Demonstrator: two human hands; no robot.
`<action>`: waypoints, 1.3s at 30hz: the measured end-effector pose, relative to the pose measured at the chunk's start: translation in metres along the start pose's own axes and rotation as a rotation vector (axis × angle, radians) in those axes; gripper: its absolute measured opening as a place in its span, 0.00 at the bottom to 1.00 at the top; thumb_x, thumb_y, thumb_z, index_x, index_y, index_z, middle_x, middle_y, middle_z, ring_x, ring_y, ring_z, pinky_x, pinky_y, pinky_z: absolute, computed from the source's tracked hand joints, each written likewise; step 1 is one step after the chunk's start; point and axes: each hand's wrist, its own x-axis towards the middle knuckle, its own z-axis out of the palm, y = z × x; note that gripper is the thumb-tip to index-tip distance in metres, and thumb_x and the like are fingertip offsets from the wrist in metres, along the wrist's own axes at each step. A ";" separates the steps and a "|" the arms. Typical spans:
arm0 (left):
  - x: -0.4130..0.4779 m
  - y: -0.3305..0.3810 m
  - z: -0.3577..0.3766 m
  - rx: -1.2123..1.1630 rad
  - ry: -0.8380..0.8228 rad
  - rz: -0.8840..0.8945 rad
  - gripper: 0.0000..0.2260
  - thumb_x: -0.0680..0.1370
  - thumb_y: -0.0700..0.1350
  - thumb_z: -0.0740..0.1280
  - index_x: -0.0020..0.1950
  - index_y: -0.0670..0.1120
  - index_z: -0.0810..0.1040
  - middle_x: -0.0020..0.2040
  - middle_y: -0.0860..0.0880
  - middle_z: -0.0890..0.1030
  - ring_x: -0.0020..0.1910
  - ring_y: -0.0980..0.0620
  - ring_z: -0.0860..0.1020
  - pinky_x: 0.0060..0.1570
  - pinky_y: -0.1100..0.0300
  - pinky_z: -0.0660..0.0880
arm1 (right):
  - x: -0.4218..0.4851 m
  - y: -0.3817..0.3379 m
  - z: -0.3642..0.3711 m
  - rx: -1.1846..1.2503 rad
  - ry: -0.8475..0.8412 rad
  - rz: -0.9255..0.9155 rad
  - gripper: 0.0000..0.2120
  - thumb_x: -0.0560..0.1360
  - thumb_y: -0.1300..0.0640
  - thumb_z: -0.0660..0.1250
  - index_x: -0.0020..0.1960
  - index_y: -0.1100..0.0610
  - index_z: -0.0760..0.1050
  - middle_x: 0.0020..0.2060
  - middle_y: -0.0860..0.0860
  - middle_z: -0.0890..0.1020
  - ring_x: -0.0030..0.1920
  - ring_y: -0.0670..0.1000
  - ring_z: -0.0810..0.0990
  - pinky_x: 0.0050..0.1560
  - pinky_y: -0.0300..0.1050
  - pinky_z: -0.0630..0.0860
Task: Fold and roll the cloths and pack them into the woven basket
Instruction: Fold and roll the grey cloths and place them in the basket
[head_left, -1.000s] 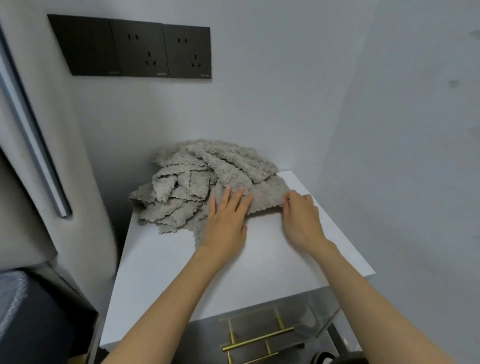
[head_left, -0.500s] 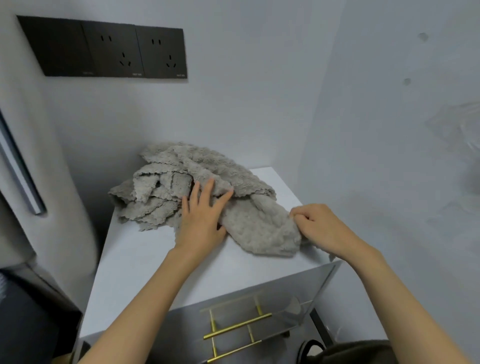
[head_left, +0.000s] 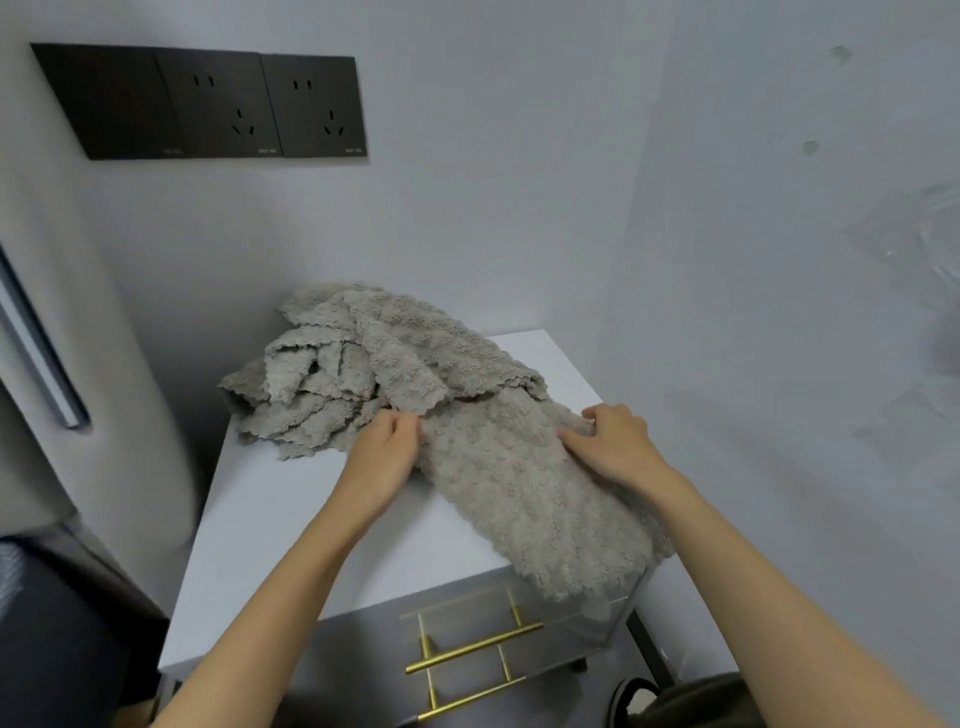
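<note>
**A:** Nearest us are two brass bar handles (head_left: 472, 647) on a clear drawer front, and above them the white tabletop (head_left: 291, 530). One grey-beige fluffy cloth (head_left: 519, 499) lies stretched across its right half, with the near corner spilling over the front edge.

**B:** And both hands are on its far end. The left hand (head_left: 382, 457) pinches the scalloped edge between thumb and fingertips. The right hand (head_left: 610, 447) has its fingers curled into the pile on the opposite side. I can't see under those knuckles, so call that a probable grip.

**A:** How's it going to handle?

**B:** I'd say light, limp and plush. There's no stiffness in it, so it'll sag wherever it isn't held. The thick nap should cling to itself, which helps a roll stay put but makes creases soft. It's best taken by the corners or the scalloped hem and kept taut between the two hands. Grab the middle and it just bunches.

**A:** Anything to watch?

**B:** That overhanging corner could drag the whole cloth off the front.

**A:** Just behind the hands is the heap of crumpled grey-beige cloths (head_left: 332, 384), with one draped over the far end of the cloth they're holding.

**B:** So expect a snag when lifting. Farther back there's a black socket panel (head_left: 208, 104) on the wall. The woven basket isn't in view.
</note>
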 end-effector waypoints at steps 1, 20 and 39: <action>-0.001 0.000 -0.001 -0.043 -0.025 -0.026 0.14 0.77 0.53 0.58 0.51 0.44 0.73 0.47 0.49 0.75 0.48 0.48 0.75 0.57 0.44 0.72 | 0.001 -0.001 0.002 0.020 0.005 0.011 0.24 0.75 0.43 0.64 0.65 0.57 0.70 0.59 0.55 0.76 0.62 0.58 0.71 0.60 0.52 0.71; -0.019 0.035 -0.022 -0.643 -0.023 0.141 0.18 0.70 0.57 0.69 0.56 0.51 0.76 0.47 0.55 0.85 0.46 0.57 0.83 0.37 0.66 0.78 | -0.054 -0.010 -0.066 1.189 0.195 -0.204 0.10 0.73 0.65 0.61 0.37 0.52 0.73 0.31 0.46 0.77 0.33 0.46 0.75 0.32 0.40 0.72; -0.010 -0.003 -0.045 0.191 -0.230 0.207 0.17 0.74 0.42 0.71 0.61 0.56 0.78 0.59 0.53 0.76 0.56 0.52 0.73 0.44 0.73 0.68 | -0.049 0.033 -0.049 0.340 -0.295 0.047 0.40 0.71 0.69 0.70 0.73 0.48 0.52 0.42 0.57 0.75 0.42 0.54 0.75 0.47 0.45 0.74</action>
